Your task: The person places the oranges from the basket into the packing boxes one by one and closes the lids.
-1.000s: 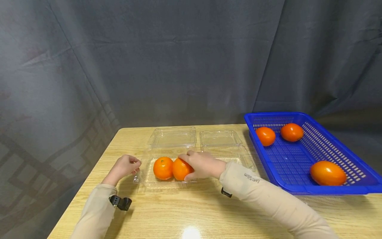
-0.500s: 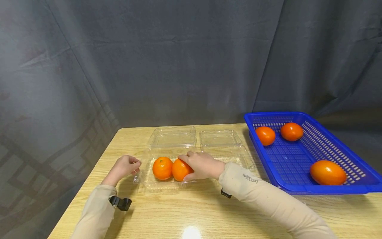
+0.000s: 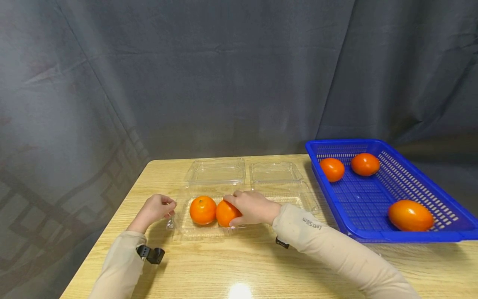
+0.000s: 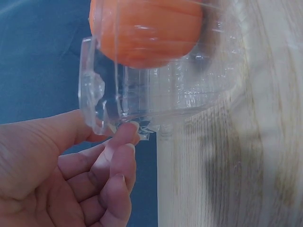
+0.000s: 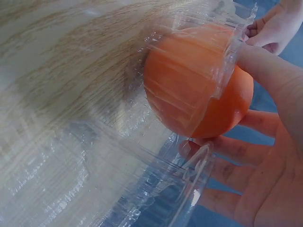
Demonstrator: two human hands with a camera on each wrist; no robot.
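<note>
Two oranges sit side by side in a clear plastic clamshell box (image 3: 213,233) on the table, its lid lying open behind. My right hand (image 3: 254,206) grips the right-hand orange (image 3: 226,213), fingers over its top and far side, thumb at the near side. In the right wrist view the box's clear wall covers part of that orange (image 5: 189,90). The left-hand orange (image 3: 203,210) is beside it, touching or nearly so. With thumb and index finger, my left hand (image 3: 154,209) pinches the box's left rim, seen closer as a clear edge tab (image 4: 93,90) in the left wrist view.
A second clear clamshell box (image 3: 287,192) stands open just right of the first, partly behind my right hand. At the right, a blue basket (image 3: 336,211) holds three glossy orange-red fruits, one (image 3: 410,215) near its front. A dark curtain (image 3: 231,83) hangs behind the wooden table (image 3: 209,270).
The left-hand orange has shifted slightly to the left in the box. Both hands keep nearly the same place and hold.
</note>
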